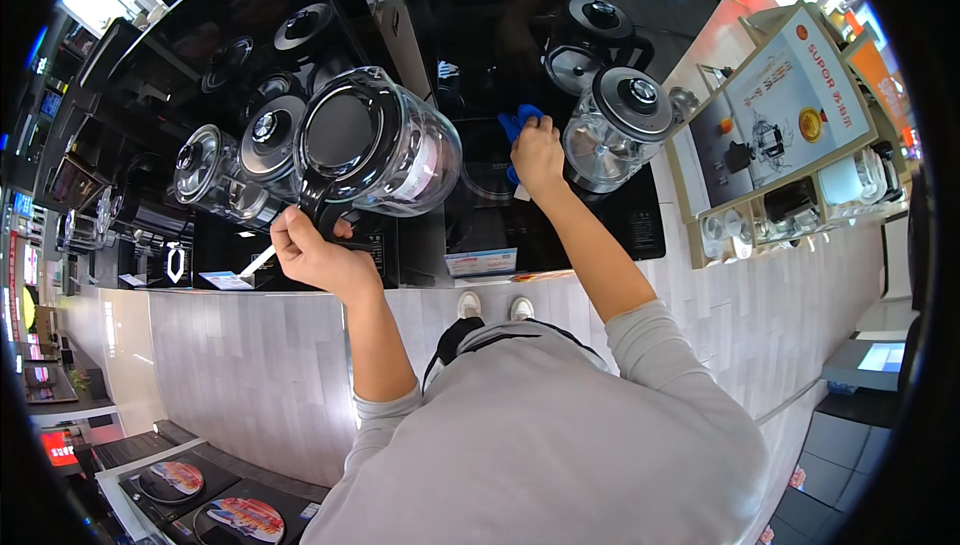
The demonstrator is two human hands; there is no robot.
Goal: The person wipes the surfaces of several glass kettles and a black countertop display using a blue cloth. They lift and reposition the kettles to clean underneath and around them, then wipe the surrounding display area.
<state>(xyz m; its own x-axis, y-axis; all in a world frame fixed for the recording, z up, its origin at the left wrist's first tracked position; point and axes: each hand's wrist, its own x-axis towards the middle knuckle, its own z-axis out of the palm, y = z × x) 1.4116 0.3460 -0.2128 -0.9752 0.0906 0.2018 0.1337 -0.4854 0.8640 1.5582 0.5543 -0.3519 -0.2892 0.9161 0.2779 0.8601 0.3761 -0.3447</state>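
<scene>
My left hand (319,249) grips the black handle of a glass kettle (424,159), raised over the display counter. Its round black lid faces me, and a pale label shows through the transparent wall. A blue cloth (517,125) is bunched under the fingers of my right hand (538,155), against the glossy black surface (487,222). Just right of that hand stands another glass kettle (611,147) with a steel-rimmed lid and a dark knob. Two more lidded glass kettles (268,132) (201,162) stand left of the raised one.
The dark upright panel (480,5) behind mirrors the kettles. Small price cards (480,263) (227,280) line the counter's front edge. On the right is a wooden display stand (780,117) with a printed SUPOR board and glassware on its shelf. Black appliances (240,519) stand behind me at lower left.
</scene>
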